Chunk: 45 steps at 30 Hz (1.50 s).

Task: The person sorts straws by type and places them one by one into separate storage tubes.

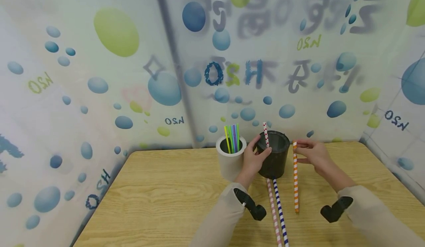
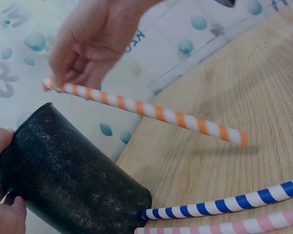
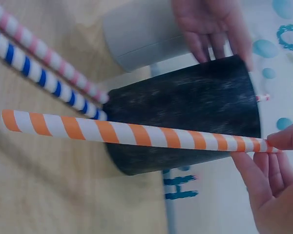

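Observation:
My left hand [image 1: 254, 163] holds the side of a black cup [image 1: 278, 161], thumb and fingers near its rim. One white paper straw with red dots [image 1: 266, 134] stands inside that cup. To the cup's right, my right hand [image 1: 313, 153] pinches an orange-and-white striped paper straw [image 1: 296, 188] by its upper end. The straw hangs beside the cup, and its lower end is raised off the table in the left wrist view. A blue-and-white striped straw [image 1: 280, 206] and a pink-and-white striped straw [image 1: 273, 212] lie on the table before the cup.
Left of the black cup stands a white cup [image 1: 229, 166] with several coloured straws [image 1: 233, 138] in it. The wooden table [image 1: 166, 188] reaches back to a patterned curtain-like wall [image 1: 132, 73]. Dark straps [image 1: 250, 204] sit on both wrists.

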Tool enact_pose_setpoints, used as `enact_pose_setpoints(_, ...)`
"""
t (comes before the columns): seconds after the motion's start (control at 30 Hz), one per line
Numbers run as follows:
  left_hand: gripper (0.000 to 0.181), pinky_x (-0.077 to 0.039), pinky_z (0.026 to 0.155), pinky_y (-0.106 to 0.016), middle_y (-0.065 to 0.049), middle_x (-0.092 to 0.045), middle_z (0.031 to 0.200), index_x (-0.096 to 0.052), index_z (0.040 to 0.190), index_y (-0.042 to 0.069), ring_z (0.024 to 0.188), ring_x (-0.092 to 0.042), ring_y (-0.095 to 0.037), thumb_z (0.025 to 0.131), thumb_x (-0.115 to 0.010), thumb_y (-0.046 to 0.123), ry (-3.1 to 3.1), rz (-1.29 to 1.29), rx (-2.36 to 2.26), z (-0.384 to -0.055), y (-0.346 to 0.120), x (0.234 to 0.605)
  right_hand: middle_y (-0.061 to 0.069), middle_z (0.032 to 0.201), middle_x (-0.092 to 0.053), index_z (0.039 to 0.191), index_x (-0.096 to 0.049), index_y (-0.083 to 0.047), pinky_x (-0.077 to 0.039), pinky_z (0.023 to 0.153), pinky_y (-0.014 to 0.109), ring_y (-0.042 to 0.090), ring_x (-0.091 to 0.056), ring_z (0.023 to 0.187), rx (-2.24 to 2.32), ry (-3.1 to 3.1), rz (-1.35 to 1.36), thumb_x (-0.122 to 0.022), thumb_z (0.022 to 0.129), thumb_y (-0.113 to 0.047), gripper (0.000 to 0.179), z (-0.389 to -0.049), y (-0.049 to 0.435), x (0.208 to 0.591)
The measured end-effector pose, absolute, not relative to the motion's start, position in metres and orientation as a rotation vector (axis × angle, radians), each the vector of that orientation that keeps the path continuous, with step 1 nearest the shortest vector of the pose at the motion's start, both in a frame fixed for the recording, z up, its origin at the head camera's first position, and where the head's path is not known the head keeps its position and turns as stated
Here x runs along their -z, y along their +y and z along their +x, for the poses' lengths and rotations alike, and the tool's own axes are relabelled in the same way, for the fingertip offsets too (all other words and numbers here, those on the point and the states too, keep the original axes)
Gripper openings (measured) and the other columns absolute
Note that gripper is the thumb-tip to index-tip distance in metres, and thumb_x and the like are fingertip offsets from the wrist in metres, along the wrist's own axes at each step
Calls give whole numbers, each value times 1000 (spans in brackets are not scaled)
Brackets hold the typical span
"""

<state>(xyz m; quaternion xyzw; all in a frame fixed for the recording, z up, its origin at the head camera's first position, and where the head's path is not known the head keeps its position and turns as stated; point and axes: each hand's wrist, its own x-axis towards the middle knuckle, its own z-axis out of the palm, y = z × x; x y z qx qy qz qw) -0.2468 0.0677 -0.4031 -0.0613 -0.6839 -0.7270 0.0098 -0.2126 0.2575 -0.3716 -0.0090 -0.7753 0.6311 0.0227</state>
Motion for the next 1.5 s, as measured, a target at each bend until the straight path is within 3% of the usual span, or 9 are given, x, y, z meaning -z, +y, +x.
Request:
enact_pose_setpoints(0.4, 55, -32, 103, -39, -3, -44, 137, -50, 132, 14, 128, -35, -23, 81, -70, 10, -2142, -169, 2267, -245, 67, 400, -4, 86, -54, 124, -44, 13, -54, 64, 27, 4, -59, 73, -1896, -2269, 50, -60, 87, -7, 45, -224, 256, 334)
enact_pose_setpoints(0.8, 57, -32, 103, -40, -5, -43, 137, -48, 133, 11, 128, -35, -25, 81, -70, 10, -2140, -201, 2257, -244, 66, 400, 0, 85, -53, 117, -54, 2, -53, 60, 24, 7, -58, 73, -1860, -2141, 107, -64, 85, -7, 35, -232, 244, 293)
enact_pose_setpoints(1.13, 56, -32, 102, -39, -5, -44, 137, -49, 132, 12, 128, -36, -24, 81, -70, 9, -2158, -165, 2242, -245, 67, 400, -4, 82, -56, 112, -58, 0, -53, 59, 23, 5, -60, 72, -1762, -2108, 149, -65, 84, -8, 31, -239, 234, 255)
enact_pose_setpoints(1.5, 56, -32, 103, -41, -8, -43, 138, -48, 133, 9, 128, -35, -27, 81, -69, 9, -2138, -215, 2237, -246, 66, 401, 0, 85, -54, 110, -60, -5, -53, 59, 21, 8, -58, 75, -1772, -2043, 196, -64, 83, -4, 27, -245, 228, 239)
